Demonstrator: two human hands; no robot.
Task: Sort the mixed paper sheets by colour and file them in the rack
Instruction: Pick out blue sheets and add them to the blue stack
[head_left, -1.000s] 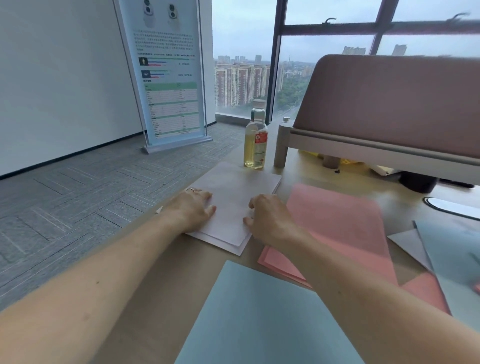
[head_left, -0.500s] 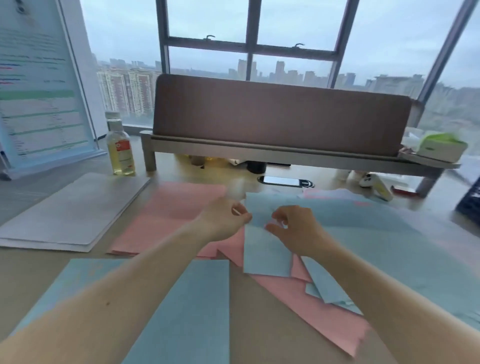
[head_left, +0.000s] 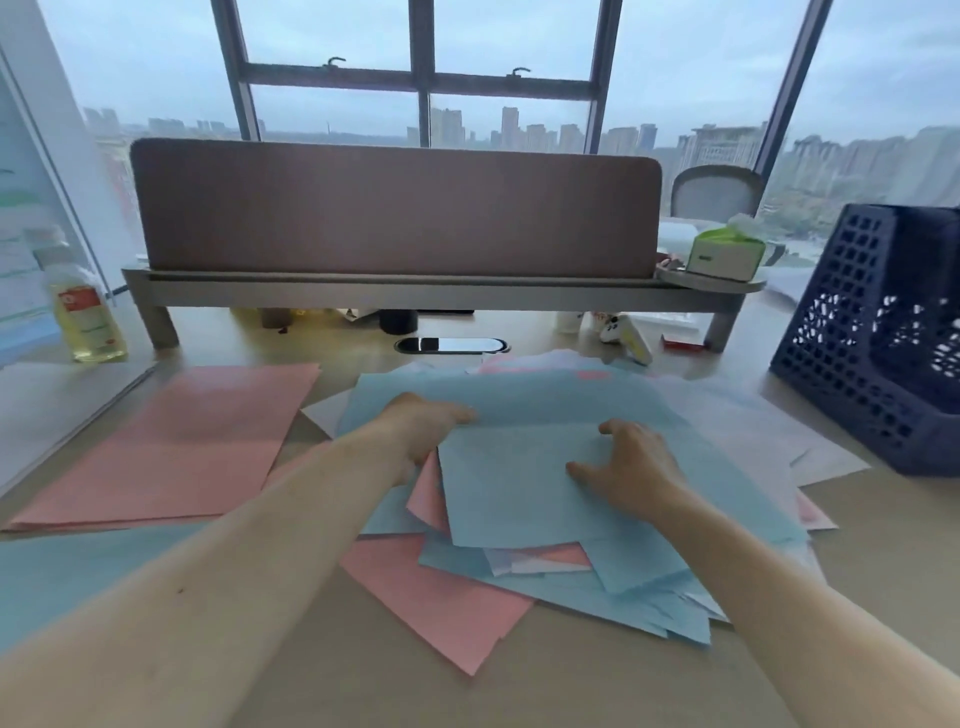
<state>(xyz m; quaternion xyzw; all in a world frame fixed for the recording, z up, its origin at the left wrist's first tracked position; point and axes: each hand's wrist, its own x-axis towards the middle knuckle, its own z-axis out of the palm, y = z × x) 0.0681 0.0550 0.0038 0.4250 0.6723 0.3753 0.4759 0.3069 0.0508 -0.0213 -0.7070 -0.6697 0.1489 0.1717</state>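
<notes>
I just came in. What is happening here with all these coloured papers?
A person is sorting paper by colour. Both hands are on the top blue sheet of a mixed pile in the middle: the left hand at its upper left corner, the right hand resting on it. A pink stack lies to the left, and the dark blue rack stands at the right.

Rack (head_left: 841, 358) right of paper heap (head_left: 519, 499); bottle (head_left: 91, 322) far left.
</notes>
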